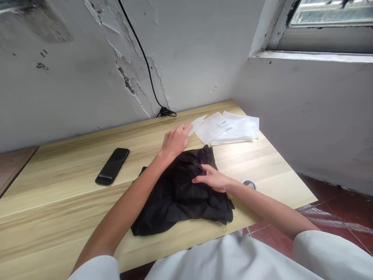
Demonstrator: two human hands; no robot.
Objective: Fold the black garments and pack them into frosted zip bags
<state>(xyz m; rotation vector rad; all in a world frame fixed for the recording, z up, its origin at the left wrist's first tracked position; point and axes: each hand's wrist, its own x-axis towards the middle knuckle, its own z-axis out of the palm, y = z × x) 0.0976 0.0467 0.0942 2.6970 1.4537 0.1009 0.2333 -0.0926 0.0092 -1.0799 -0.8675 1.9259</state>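
Observation:
A black cloth garment (189,198) lies bunched up on the wooden table in front of me. My right hand (214,179) grips a raised fold of it between thumb and fingers. Beyond the garment's far edge, my left hand (176,140) has its fingers curled at the near end of a translucent plastic bag (197,123), seemingly pinching it. The fingertips are partly hidden behind the hand. More translucent plastic bags (236,130) lie overlapped to the right of that one, one bearing a small printed label (222,123).
A black phone (112,166) rests on the table (58,217) at the left. A small round object (249,184) is partly covered by my right forearm. A black cable (145,58) runs down the peeling wall to a coil (166,112) at the table's back edge.

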